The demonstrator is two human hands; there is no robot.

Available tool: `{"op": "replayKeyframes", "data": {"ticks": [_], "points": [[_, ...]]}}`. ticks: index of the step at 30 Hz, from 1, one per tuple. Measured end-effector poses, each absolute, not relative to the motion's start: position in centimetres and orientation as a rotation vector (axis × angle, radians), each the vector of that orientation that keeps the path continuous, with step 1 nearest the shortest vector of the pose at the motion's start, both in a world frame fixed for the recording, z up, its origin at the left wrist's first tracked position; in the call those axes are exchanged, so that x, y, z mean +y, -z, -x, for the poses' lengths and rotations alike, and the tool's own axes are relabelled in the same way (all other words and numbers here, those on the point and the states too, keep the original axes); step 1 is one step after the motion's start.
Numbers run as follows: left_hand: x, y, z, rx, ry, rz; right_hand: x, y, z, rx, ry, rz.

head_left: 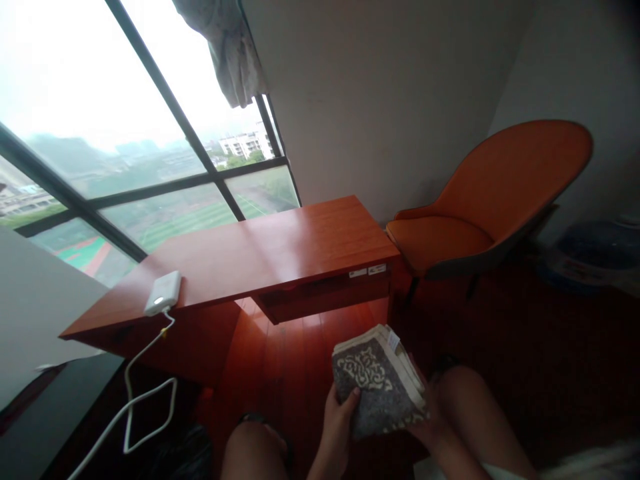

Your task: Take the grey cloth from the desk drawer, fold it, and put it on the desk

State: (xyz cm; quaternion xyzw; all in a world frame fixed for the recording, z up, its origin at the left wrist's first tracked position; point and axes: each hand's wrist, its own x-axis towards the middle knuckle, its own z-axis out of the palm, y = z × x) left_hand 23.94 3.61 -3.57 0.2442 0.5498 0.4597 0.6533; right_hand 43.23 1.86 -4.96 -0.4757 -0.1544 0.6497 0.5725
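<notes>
Left hand (339,420) and right hand (426,427) grasp folded cloth (383,400) in front of the surface (280,250). Seemingly a folding step; moving on needs layers kept together.

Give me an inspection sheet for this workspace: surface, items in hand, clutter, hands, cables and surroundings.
Surface: reddish-brown wooden desk, its top reflecting daylight; two small white labels on the front.
Items in hand: folded grey cloth with a cream scroll pattern and a white tag, held off the desk.
Clutter: white power bank near the desk's left front edge.
Hands: left hand grips the cloth, thumb on its front; right hand at its right edge, fingers mostly hidden.
Cables: white cable drops from the power bank and bends loosely below the desk edge.
Surroundings: window, gathered curtain, orange chair.
</notes>
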Motion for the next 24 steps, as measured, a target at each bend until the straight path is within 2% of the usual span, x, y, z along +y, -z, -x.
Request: {"op": "replayKeyframes", "data": {"ticks": [5, 11, 15, 18, 24], "points": [[5.0, 3.0, -21.4, 1.393, -1.106, -0.631, 3.4, 0.1, -41.4, -0.131, -1.998, 0.858], [5.2, 3.1, -19.5, 1.419, -1.063, -0.663, 3.4, 1.1, -40.3, -0.191, -1.840, 1.051], [4.7, 3.8, -19.8, 1.549, -1.134, -0.891, 3.4, 1.6, -40.4, -0.220, -1.769, 1.095], [3.8, 3.6, -21.6, 1.379, -1.133, -0.972, 3.3, 1.5, -40.4, -0.309, -1.758, 1.117], [2.1, 4.4, -26.0, 1.059, -1.080, -0.539, 2.7, 0.3, -39.7, -0.399, -1.854, 1.019]]}}
